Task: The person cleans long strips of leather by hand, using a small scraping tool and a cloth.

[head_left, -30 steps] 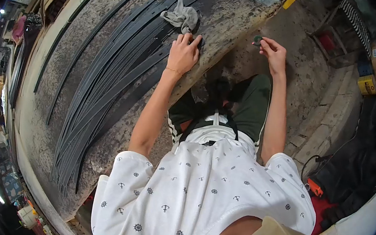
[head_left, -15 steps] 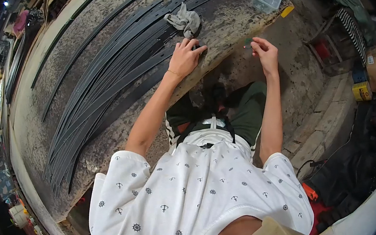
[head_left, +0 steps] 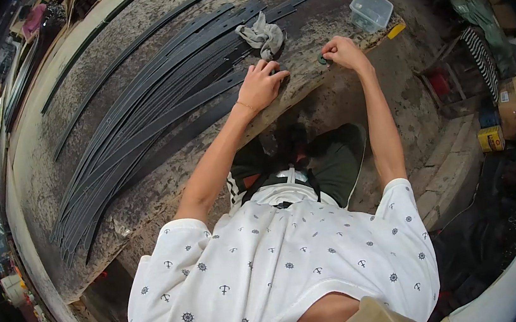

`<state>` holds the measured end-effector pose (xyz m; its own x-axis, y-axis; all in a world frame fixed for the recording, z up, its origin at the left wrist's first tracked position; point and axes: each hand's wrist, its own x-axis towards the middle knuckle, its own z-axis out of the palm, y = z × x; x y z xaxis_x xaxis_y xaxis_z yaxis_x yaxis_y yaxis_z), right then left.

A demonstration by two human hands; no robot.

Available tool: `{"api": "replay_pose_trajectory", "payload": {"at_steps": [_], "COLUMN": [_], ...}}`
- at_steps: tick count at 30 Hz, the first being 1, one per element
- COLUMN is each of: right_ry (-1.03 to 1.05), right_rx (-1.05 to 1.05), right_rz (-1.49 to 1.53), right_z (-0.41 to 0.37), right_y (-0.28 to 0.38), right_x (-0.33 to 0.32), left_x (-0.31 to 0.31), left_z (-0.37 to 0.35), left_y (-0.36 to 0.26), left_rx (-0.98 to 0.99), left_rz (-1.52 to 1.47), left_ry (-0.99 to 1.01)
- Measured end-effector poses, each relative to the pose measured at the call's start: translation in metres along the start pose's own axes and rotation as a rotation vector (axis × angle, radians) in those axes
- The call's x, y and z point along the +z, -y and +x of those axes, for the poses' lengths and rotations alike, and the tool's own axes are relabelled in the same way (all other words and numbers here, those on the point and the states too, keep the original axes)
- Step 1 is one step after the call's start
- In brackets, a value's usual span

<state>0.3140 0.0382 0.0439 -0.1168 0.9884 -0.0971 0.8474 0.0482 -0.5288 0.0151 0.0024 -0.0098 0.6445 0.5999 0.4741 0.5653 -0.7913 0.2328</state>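
Note:
My left hand point(head_left: 260, 87) is closed at the near edge of the worktable point(head_left: 131, 221), its fingers bent over the end of a long dark strip point(head_left: 199, 94). Part of what lies under those fingers is hidden. To the right, my right hand point(head_left: 346, 54) pinches a small dark green roundish piece point(head_left: 323, 59) between thumb and fingertips, just above the table's edge. A crumpled grey rag point(head_left: 261, 35) lies just beyond my left hand. Many more dark, curved strips point(head_left: 132, 115), some with holes or toothed edges, spread across the tabletop to the left.
A clear plastic container point(head_left: 372, 8) stands on the table's right end, close to a yellow patch point(head_left: 396, 31) on the corner. On the right are a stool point(head_left: 447, 85), a yellow box point(head_left: 491, 139) and a cardboard box point(head_left: 511, 108).
My right hand has moved left and slightly up, bringing the small green piece over the table's edge, closer to my left hand. The left hand has stayed at the strip's end.

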Motion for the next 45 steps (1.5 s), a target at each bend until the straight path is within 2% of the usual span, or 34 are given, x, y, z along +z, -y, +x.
{"api": "replay_pose_trajectory", "payload": {"at_steps": [13, 19, 24, 26, 28, 33, 36, 38, 41, 43, 44, 45], "right_ry": [0.061, 0.103, 0.127, 0.131, 0.036, -0.135, -0.194, -0.155, -0.112, -0.114, -0.078, -0.132], "right_rx": [-0.169, -0.057, -0.049, -0.016, -0.095, -0.135, -0.304, -0.317, -0.377, -0.247, -0.284, -0.229], "right_rz": [0.000, -0.017, 0.013, 0.048, 0.021, 0.073, 0.164, 0.221, 0.298, 0.345, 0.345, 0.320], "right_z": [-0.004, -0.005, 0.000, -0.001, -0.003, -0.019, -0.030, -0.034, -0.033, -0.026, -0.019, -0.015], "right_y": [-0.001, 0.005, -0.002, -0.003, -0.005, 0.016, 0.035, 0.052, 0.065, 0.065, 0.069, 0.068], "right_x": [-0.007, -0.011, -0.011, -0.013, -0.015, -0.020, -0.010, 0.008, 0.041, 0.064, 0.072, 0.078], "left_x": [-0.004, -0.004, -0.002, 0.002, 0.003, -0.001, -0.004, -0.011, 0.010, 0.020, 0.024, 0.022], "left_z": [0.002, 0.003, 0.002, 0.003, 0.004, 0.006, 0.006, 0.004, -0.003, -0.006, -0.006, -0.007], "left_y": [-0.001, -0.002, 0.000, 0.000, 0.000, -0.002, -0.007, -0.011, 0.001, 0.004, 0.005, 0.005], "left_rx": [-0.002, 0.001, -0.010, -0.027, -0.053, -0.092, -0.095, -0.142, -0.055, -0.061, -0.061, -0.043], "left_rz": [-0.027, -0.030, -0.030, -0.037, -0.010, 0.063, -0.024, -0.081, -0.022, 0.089, 0.139, 0.176], "left_ry": [0.003, -0.007, 0.024, -0.067, -0.052, 0.009, -0.011, -0.045, -0.125, -0.111, -0.122, -0.128]}}
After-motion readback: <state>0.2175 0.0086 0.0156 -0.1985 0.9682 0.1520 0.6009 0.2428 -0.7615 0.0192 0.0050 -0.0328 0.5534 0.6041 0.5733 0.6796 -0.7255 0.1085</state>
